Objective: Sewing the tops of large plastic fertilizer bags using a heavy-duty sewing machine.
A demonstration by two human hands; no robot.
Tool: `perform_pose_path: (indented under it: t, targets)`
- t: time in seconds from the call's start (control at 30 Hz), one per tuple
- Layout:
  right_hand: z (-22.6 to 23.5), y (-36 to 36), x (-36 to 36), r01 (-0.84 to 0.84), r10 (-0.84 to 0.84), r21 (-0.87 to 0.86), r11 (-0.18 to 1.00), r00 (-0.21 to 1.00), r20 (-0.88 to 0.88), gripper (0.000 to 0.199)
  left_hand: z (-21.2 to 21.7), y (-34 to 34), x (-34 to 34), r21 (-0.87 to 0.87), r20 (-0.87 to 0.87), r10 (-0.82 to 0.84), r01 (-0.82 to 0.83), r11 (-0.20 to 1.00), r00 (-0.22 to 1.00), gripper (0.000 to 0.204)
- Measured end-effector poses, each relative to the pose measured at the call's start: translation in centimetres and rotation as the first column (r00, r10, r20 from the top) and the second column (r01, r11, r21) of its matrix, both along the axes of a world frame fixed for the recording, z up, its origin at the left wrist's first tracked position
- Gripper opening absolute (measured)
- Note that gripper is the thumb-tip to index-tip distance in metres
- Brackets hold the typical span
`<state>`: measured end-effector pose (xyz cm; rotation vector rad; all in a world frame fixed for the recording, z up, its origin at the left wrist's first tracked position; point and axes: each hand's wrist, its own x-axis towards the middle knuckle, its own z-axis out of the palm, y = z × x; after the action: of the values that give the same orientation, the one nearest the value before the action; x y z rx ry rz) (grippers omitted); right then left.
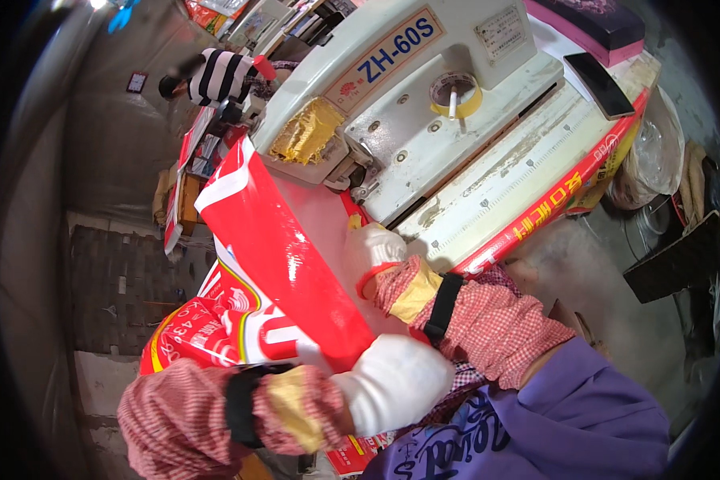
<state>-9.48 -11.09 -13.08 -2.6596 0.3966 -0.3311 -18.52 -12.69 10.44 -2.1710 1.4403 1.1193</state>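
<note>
A large red and white plastic sack (276, 248) hangs in front of me, its pale inside showing along the upper right. At its near end, my left hand (396, 384) in a white knitted glove is closed on the edge, slightly blurred. Farther up, my right hand (378, 254), gloved in white with a red cuff, is closed at the sack's other side; its fingertips are hidden. Just beyond it stands a big pale grey industrial sewing machine (400, 168). The sack's far end reaches the machine's head, where a yellow wrapping (306, 132) is taped on.
A roll of tape (456, 94) sits on the machine. Right of it runs a worn white worktop (496, 192) edged in red plastic, with a phone (598, 86) and a dark box (592, 24). A person in a striped top (220, 78) is at the far left.
</note>
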Motion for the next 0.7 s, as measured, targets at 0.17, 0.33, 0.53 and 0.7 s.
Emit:
perform_pose_path:
  t: [0.17, 0.33, 0.53, 0.7]
  targets:
    - [-0.8, -3.6, -1.2, -0.216, 0.201, 0.185, 0.959, 0.975, 0.098, 0.04, 1.6, -2.9, 1.8, 0.057, -0.072, 0.181, -0.177, 0.983, 0.981, 0.029]
    - [1.3, -4.2, 0.0, -0.367, 0.334, 0.339, 0.866, 0.93, 0.152, 0.045, 3.9, -2.4, 10.8, -0.389, 0.039, 0.508, -0.455, 0.801, 0.861, 0.037]
    - [13.8, -6.8, -3.4, -0.271, 0.403, 0.521, 0.809, 0.902, -0.155, 0.046, -4.2, 11.5, 12.6, -0.256, 0.422, 0.648, -0.602, 0.756, 0.634, 0.059]
    - [14.1, -5.4, -1.0, -0.282, 0.426, 0.45, 0.848, 0.866, -0.262, 0.042, -7.8, 11.7, 12.4, -0.471, 0.16, 0.81, -0.678, 0.565, 0.564, 0.042]
